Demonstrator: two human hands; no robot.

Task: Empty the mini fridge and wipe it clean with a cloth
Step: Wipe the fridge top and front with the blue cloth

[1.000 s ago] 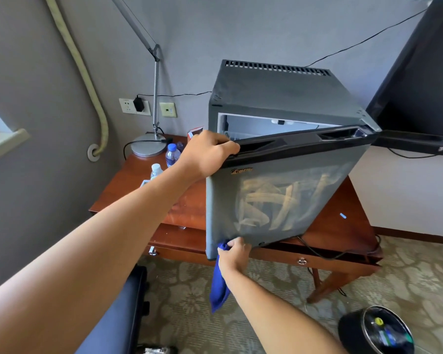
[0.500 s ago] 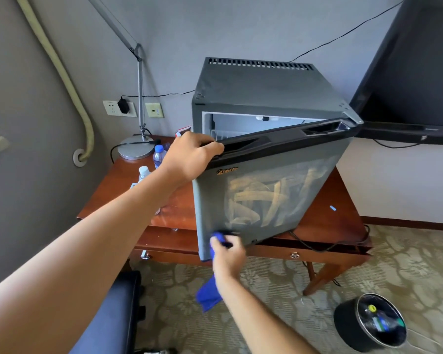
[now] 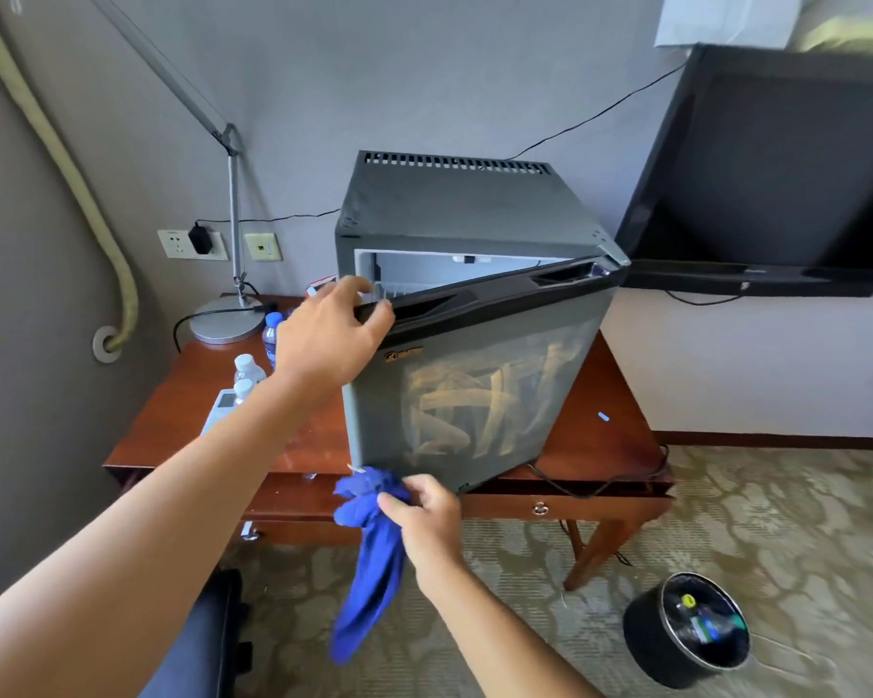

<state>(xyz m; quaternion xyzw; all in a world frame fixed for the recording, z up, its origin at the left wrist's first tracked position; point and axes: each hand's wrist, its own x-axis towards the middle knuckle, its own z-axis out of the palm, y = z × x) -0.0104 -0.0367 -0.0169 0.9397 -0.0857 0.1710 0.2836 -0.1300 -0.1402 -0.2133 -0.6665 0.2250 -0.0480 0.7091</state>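
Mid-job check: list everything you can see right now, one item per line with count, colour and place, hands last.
mini fridge: 1, dark grey, on the desk, door ajar
fridge door: 1, grey, streaked, swung partly open
cloth: 1, blue, at the door's lower corner, hanging down
desk: 1, reddish wood, against the wall
water bottles: 3 visible, clear, on the desk left of the fridge
desk lamp: 1, silver, back left of the desk
television: 1, black, on the wall at right
waste bin: 1, black, on the carpet, holds rubbish
wall sockets: 2 plates, cream, behind the lamp
left hand: on the door's top edge
right hand: grips the cloth
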